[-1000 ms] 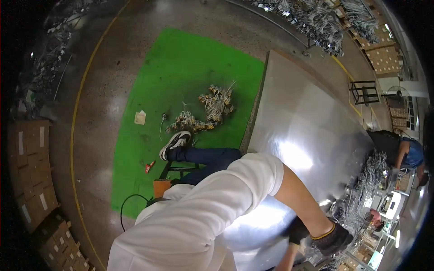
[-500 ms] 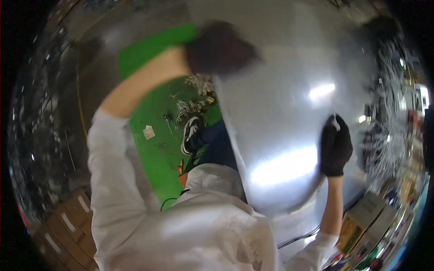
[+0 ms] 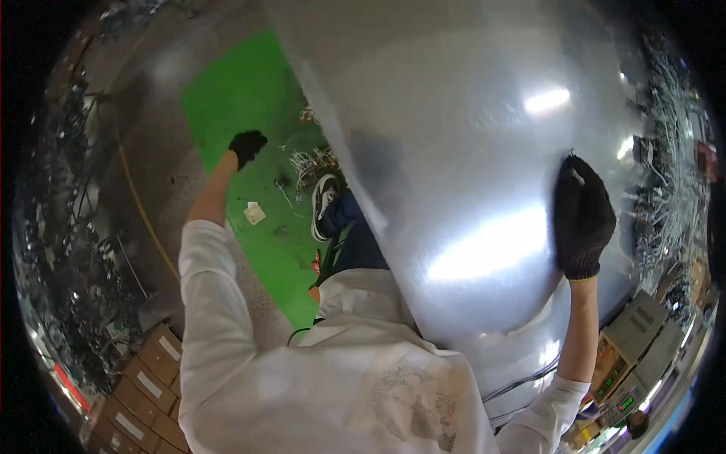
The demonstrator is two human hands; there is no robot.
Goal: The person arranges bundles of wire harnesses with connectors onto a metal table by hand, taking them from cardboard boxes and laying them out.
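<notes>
My left hand (image 3: 247, 147), in a black knit glove, hangs out to the left over the green mat (image 3: 227, 98), apart from the table. Its fingers look loosely spread, with nothing visible in them. On the right, my right hand (image 3: 584, 216), gloved the same way, is over the shiny metal tabletop (image 3: 454, 166). Its fingers are closed around a small white piece (image 3: 578, 177) that shows only in part between thumb and fingers; its kind is not clear.
A heap of cut cables (image 3: 310, 165) and a pale scrap (image 3: 254, 213) lie on the mat beside my shoe (image 3: 325, 200). Bundled grey wires (image 3: 665, 181) line the table's right side. Instrument boxes (image 3: 631, 325) stand at lower right, cardboard boxes (image 3: 144, 378) at lower left.
My left hand has swung from above the tabletop out left over the mat. The right hand stays over the table with its fingers closed. The view has shifted slightly.
</notes>
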